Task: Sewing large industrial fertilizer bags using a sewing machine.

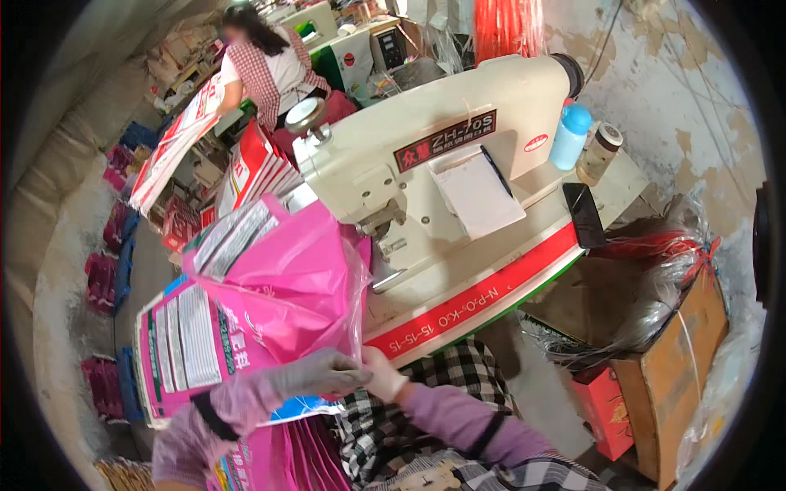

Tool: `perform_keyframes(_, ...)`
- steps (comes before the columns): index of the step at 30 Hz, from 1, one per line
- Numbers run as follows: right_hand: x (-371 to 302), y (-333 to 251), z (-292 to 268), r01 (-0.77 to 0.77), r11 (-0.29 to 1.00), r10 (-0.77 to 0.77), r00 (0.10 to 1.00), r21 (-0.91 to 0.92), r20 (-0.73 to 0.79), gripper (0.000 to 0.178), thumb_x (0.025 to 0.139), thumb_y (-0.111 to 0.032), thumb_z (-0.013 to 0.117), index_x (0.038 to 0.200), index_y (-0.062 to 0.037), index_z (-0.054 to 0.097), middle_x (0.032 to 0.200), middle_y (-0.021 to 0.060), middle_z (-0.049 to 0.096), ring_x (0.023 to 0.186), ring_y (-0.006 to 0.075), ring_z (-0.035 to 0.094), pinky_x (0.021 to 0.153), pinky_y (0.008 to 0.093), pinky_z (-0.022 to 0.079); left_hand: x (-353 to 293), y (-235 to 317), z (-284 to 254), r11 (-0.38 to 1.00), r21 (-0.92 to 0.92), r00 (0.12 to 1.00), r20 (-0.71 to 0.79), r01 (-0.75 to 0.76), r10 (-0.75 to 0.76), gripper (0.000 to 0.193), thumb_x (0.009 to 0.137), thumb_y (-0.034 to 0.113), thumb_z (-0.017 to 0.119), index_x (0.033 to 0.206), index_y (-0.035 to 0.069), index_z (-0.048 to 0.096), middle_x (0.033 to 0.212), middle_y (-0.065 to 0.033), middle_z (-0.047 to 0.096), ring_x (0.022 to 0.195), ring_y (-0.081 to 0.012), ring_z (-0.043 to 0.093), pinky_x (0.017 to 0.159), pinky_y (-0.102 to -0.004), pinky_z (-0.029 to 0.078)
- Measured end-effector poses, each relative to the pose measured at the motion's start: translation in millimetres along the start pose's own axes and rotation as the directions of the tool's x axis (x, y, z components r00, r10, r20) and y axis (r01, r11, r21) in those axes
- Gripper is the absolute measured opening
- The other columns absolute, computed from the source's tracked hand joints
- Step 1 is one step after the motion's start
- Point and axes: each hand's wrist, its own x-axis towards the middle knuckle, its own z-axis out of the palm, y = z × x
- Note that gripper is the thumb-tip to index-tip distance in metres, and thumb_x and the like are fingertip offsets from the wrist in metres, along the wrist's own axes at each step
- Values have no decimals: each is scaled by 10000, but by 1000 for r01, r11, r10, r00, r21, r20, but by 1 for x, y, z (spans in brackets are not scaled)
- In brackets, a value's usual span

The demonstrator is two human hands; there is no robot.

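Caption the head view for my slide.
Left hand and right hand meet at the edge of a pink bag beside a cream sewing machine.

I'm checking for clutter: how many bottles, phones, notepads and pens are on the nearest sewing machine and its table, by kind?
Bottles, one blue bottle and one clear bottle: 2
Phone: 1
Notepad: 1
Pen: 1
Total: 5

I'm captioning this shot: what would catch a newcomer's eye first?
First, the big cream sewing machine across the upper middle. Next, the bright pink bag left of it, with the gloved left hand and right hand together at its lower right.
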Motion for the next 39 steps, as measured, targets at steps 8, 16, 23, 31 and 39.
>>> perform_keyframes(8,34,-49,-40,-62,861,214,945,505,-248,411,972,-241,535,1307,-4,531,1187,87,622,1051,180,604,901,306,479,-10,39,36,975,-182,824,-566,-128,3,128,800,53,725,850,55,607,771,-14,636,703,-164,641,592,-301,509)
perform_keyframes(16,28,-8,1,-75,855,232,941,513,-248,448,877,-52,512,1321,-5,483,1065,76,635,886,161,600,730,276,491,1,61,-23,-32,999,789,0,24,615,166,831,233,600,888,80,636,876,-86,686,755,-288,671,746,-426,533)
perform_keyframes(23,-66,-45,-33,-37,912,-123,926,-409,-357,508,851,-90,568,1346,-34,468,726,242,618,716,401,647,650,420,518,-15,80,43,135,973,980,173,-185,95,464,907,457,574,762,21,630,574,-107,602,582,-296,654,593,-404,522)
perform_keyframes(31,-31,-46,-52,104,973,-170,928,-207,-332,490,911,-235,533,1339,-9,462,784,295,622,759,411,647,683,496,496,-1,54,64,-27,995,949,97,-93,300,314,913,316,565,1102,67,537,546,-59,536,498,-294,604,501,-415,485)
perform_keyframes(39,-15,-62,-50,-92,784,-127,944,-614,-303,621,859,-139,550,1453,-98,372,782,270,619,725,442,612,704,493,494,-8,73,34,15,940,858,303,-340,416,218,877,173,502,1086,173,564,695,-79,587,647,-291,657,551,-411,532)
